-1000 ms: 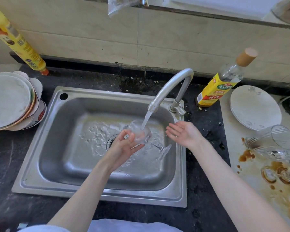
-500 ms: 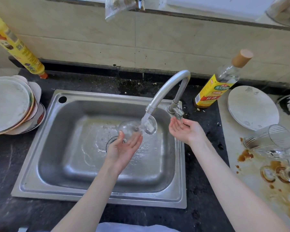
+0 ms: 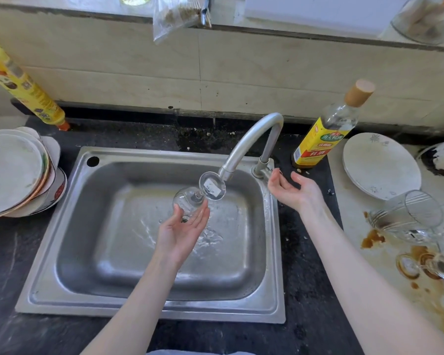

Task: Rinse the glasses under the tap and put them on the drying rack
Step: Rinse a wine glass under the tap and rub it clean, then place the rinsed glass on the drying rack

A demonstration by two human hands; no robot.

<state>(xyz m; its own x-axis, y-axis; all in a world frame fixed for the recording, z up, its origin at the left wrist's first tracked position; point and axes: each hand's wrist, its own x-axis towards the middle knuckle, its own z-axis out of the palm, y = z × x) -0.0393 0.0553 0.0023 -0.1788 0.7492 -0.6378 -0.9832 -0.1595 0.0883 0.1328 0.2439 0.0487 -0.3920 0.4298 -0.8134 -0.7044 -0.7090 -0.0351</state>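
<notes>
Left hand [image 3: 182,226] pinches stemmed glass [image 3: 190,201], foot tilted up toward tap [image 3: 251,142]; right hand [image 3: 292,190] spread

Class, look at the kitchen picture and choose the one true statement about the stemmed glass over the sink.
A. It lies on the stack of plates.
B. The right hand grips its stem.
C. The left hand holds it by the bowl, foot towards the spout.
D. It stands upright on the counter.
C: the left hand cradles the bowl of the stemmed glass, whose round foot points up at the spout of the tap; the right hand holds nothing.
</notes>
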